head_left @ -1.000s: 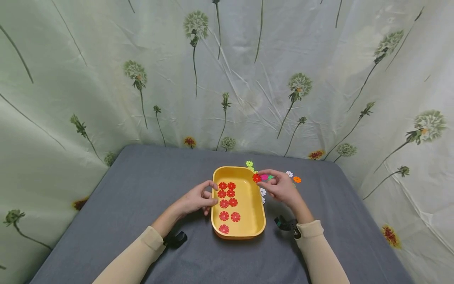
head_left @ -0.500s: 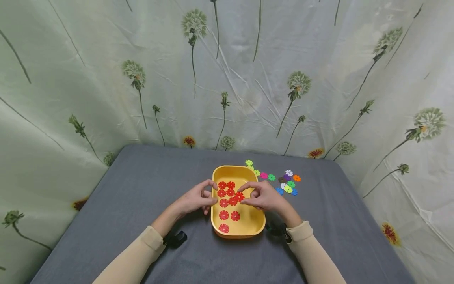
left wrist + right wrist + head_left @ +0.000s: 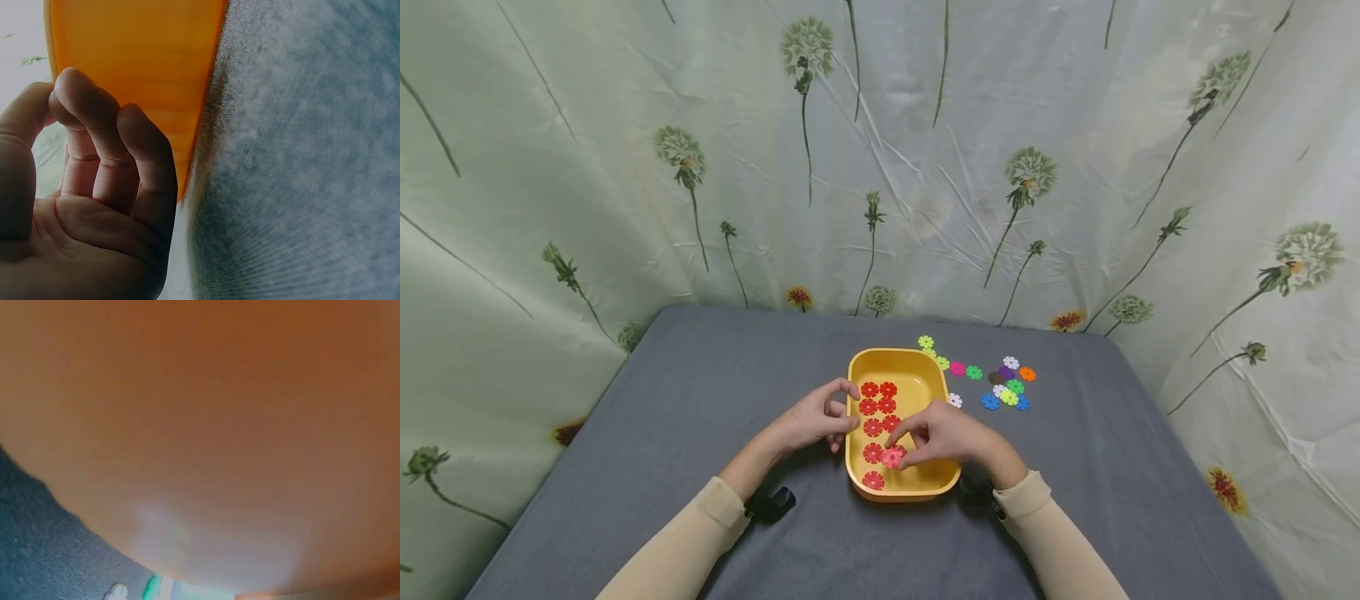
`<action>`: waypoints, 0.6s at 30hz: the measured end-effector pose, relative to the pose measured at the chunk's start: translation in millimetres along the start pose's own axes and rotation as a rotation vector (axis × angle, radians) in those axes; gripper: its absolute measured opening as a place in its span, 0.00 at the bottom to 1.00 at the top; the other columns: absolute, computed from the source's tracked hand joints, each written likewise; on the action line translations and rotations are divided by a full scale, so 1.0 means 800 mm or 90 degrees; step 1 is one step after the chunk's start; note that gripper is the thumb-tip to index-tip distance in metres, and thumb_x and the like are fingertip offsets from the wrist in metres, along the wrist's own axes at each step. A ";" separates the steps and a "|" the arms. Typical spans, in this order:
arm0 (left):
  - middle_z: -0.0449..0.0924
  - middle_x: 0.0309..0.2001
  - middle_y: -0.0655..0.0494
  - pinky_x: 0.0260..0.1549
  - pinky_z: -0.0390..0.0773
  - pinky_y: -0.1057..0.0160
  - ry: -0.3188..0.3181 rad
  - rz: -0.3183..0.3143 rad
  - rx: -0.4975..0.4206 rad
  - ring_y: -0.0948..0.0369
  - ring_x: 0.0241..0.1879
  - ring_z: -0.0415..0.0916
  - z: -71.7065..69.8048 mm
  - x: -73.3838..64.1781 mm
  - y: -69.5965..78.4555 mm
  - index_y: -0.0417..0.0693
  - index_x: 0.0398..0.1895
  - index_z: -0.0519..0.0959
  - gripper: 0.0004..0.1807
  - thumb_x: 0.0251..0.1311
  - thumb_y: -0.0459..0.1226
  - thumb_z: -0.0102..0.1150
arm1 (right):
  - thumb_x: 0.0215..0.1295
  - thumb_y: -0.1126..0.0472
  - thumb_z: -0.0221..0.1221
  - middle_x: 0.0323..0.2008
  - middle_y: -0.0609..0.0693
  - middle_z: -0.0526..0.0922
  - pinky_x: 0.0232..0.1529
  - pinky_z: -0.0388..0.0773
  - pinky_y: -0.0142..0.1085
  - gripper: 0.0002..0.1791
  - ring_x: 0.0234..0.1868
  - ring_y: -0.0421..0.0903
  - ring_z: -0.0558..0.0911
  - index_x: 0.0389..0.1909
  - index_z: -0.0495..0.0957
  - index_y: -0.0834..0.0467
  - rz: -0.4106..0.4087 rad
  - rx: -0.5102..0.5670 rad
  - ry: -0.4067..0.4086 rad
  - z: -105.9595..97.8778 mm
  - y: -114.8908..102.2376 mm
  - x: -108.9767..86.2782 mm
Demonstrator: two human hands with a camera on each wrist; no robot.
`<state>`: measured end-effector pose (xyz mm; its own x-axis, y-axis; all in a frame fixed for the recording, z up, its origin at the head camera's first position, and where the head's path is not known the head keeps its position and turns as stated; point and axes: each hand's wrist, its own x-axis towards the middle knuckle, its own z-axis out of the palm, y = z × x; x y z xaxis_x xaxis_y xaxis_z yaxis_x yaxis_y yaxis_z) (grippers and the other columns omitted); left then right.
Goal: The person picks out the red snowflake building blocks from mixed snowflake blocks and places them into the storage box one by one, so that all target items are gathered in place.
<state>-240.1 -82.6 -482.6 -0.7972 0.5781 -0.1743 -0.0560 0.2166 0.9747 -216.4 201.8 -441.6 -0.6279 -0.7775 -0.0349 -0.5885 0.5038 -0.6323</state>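
Observation:
A yellow plastic tray (image 3: 889,499) stands in the middle of the grey-covered table, in the head view. Several red flower-shaped plastic discs (image 3: 872,427) lie flat in it, roughly in two columns along its left half. My left hand (image 3: 811,421) holds the tray's left side, thumb and index finger at the rim. In the left wrist view its other fingers (image 3: 147,134) curl against the orange outer wall. Inside the tray, my right hand (image 3: 951,435) pinches a pinkish-red disc (image 3: 892,459) between thumb and index finger, low over another red disc that it partly covers.
Behind the tray's right corner lie yellow-green discs (image 3: 926,342), a pink disc (image 3: 957,368) and a green disc (image 3: 973,372). Farther right is a cluster with blue (image 3: 990,402), white and orange discs (image 3: 1027,374). A flower-printed curtain (image 3: 880,167) hangs behind the table.
My right hand has carried the red disc from the tray's far right corner inward, then toward the near part of the tray. The left hand has stayed at the left rim.

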 end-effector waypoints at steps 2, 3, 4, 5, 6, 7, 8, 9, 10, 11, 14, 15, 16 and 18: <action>0.81 0.24 0.58 0.25 0.80 0.64 -0.002 0.003 0.000 0.62 0.20 0.77 -0.001 0.000 -0.001 0.39 0.65 0.64 0.24 0.73 0.35 0.62 | 0.60 0.49 0.78 0.17 0.35 0.72 0.24 0.62 0.23 0.14 0.19 0.27 0.67 0.45 0.91 0.47 -0.003 -0.065 -0.013 0.002 -0.004 0.002; 0.81 0.24 0.58 0.25 0.80 0.64 -0.002 0.005 -0.001 0.62 0.20 0.77 -0.001 0.000 -0.002 0.39 0.64 0.64 0.24 0.73 0.35 0.62 | 0.59 0.48 0.78 0.17 0.34 0.72 0.24 0.61 0.23 0.14 0.19 0.27 0.66 0.45 0.91 0.46 -0.001 -0.097 -0.020 0.004 -0.005 0.003; 0.81 0.24 0.59 0.25 0.80 0.64 -0.003 0.006 -0.001 0.62 0.20 0.77 -0.001 0.000 -0.002 0.39 0.65 0.64 0.24 0.73 0.35 0.62 | 0.59 0.46 0.78 0.17 0.34 0.72 0.24 0.61 0.23 0.14 0.19 0.27 0.66 0.44 0.91 0.44 0.002 -0.127 -0.027 0.006 -0.006 0.005; 0.81 0.24 0.58 0.25 0.80 0.64 -0.004 0.007 -0.002 0.62 0.20 0.77 -0.001 0.000 -0.002 0.39 0.64 0.64 0.24 0.73 0.34 0.62 | 0.58 0.45 0.78 0.17 0.33 0.72 0.24 0.61 0.23 0.14 0.19 0.27 0.66 0.43 0.91 0.43 0.008 -0.153 -0.036 0.008 -0.007 0.006; 0.81 0.24 0.58 0.25 0.80 0.64 -0.005 0.008 -0.004 0.62 0.20 0.77 -0.001 0.001 -0.003 0.38 0.64 0.64 0.24 0.73 0.34 0.62 | 0.58 0.43 0.78 0.17 0.33 0.72 0.24 0.61 0.23 0.14 0.20 0.27 0.66 0.43 0.92 0.42 0.017 -0.176 -0.045 0.009 -0.009 0.006; 0.81 0.24 0.58 0.25 0.80 0.64 -0.005 0.008 -0.005 0.62 0.20 0.77 -0.001 0.001 -0.003 0.38 0.64 0.64 0.24 0.73 0.34 0.62 | 0.58 0.43 0.78 0.17 0.32 0.72 0.25 0.61 0.24 0.14 0.20 0.28 0.66 0.42 0.92 0.41 0.024 -0.195 -0.051 0.011 -0.009 0.007; 0.81 0.24 0.58 0.25 0.80 0.64 -0.005 0.008 -0.006 0.62 0.20 0.77 -0.001 0.001 -0.003 0.38 0.65 0.64 0.24 0.73 0.34 0.62 | 0.58 0.42 0.78 0.18 0.32 0.73 0.25 0.61 0.24 0.13 0.20 0.29 0.66 0.42 0.92 0.40 0.032 -0.210 -0.057 0.013 -0.010 0.008; 0.81 0.24 0.58 0.25 0.80 0.64 -0.005 0.007 -0.007 0.62 0.20 0.77 -0.001 0.001 -0.003 0.38 0.65 0.64 0.24 0.73 0.34 0.62 | 0.58 0.42 0.77 0.18 0.32 0.73 0.25 0.62 0.25 0.13 0.20 0.29 0.67 0.42 0.92 0.39 0.041 -0.221 -0.062 0.014 -0.011 0.008; 0.81 0.24 0.58 0.25 0.80 0.64 -0.006 0.007 -0.009 0.62 0.20 0.77 -0.001 0.001 -0.003 0.38 0.65 0.64 0.24 0.73 0.34 0.62 | 0.58 0.42 0.77 0.18 0.31 0.73 0.25 0.62 0.25 0.12 0.20 0.30 0.67 0.41 0.92 0.39 0.048 -0.230 -0.066 0.016 -0.011 0.009; 0.81 0.24 0.58 0.25 0.80 0.65 -0.005 0.006 -0.010 0.62 0.20 0.77 -0.001 0.001 -0.002 0.38 0.65 0.64 0.24 0.73 0.34 0.62 | 0.58 0.42 0.77 0.18 0.31 0.73 0.25 0.63 0.26 0.12 0.20 0.30 0.67 0.41 0.92 0.38 0.055 -0.238 -0.068 0.017 -0.011 0.009; 0.81 0.24 0.58 0.25 0.80 0.65 -0.005 0.006 -0.014 0.62 0.20 0.77 -0.001 0.000 -0.002 0.38 0.65 0.64 0.24 0.73 0.34 0.62 | 0.58 0.43 0.77 0.17 0.31 0.73 0.25 0.63 0.26 0.11 0.20 0.31 0.67 0.41 0.92 0.37 0.062 -0.252 -0.067 0.019 -0.011 0.010; 0.81 0.24 0.58 0.24 0.80 0.65 -0.005 0.006 -0.014 0.62 0.20 0.77 -0.001 0.000 -0.002 0.38 0.65 0.64 0.24 0.73 0.34 0.62 | 0.58 0.42 0.77 0.17 0.31 0.73 0.24 0.63 0.26 0.11 0.20 0.31 0.67 0.41 0.92 0.37 0.062 -0.257 -0.067 0.019 -0.011 0.011; 0.81 0.24 0.58 0.24 0.80 0.65 -0.004 0.007 -0.013 0.62 0.20 0.77 -0.002 -0.001 -0.002 0.37 0.65 0.64 0.24 0.73 0.34 0.62 | 0.58 0.42 0.77 0.17 0.31 0.73 0.24 0.63 0.26 0.11 0.20 0.31 0.67 0.41 0.92 0.37 0.062 -0.260 -0.067 0.020 -0.011 0.011; 0.81 0.24 0.58 0.24 0.80 0.65 -0.004 0.007 -0.012 0.62 0.20 0.77 -0.002 -0.001 -0.002 0.37 0.65 0.63 0.24 0.73 0.34 0.62 | 0.58 0.42 0.77 0.17 0.32 0.72 0.24 0.62 0.26 0.11 0.20 0.31 0.67 0.41 0.92 0.37 0.060 -0.266 -0.068 0.020 -0.012 0.011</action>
<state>-240.0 -84.6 -484.2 -0.7938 0.5857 -0.1637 -0.0582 0.1948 0.9791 -208.4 184.4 -448.1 -0.6461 -0.7439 -0.1711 -0.6999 0.6668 -0.2559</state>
